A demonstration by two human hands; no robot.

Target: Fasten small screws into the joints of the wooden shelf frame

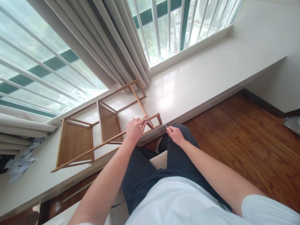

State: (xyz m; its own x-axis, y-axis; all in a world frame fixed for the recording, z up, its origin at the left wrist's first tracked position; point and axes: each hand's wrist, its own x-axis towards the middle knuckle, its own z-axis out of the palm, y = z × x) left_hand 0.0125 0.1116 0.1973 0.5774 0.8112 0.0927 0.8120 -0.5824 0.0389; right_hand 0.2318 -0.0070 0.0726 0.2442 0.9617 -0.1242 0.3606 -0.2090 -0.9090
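A wooden shelf rack (109, 120) with two solid panels and slim rails lies on its side on the white window ledge. Near its right end, my left hand (134, 129) is closed around a rail, with the index finger stretched along the wood. My right hand (175, 134) is over my right knee, pinching a thin, pale metal rod (166, 125) that points toward the end of the rack. A small gap separates the rod from the wood. Its gripped end is hidden by my fingers, so its exact kind does not show.
The white ledge (199, 75) runs below barred windows, with drawers along its front. Grey curtains (98, 34) hang behind the rack. Crumpled pale papers (22, 162) lie at the left. Brown wooden floor (225, 134) spreads to the right, with a plastic bag (292, 124) by the wall.
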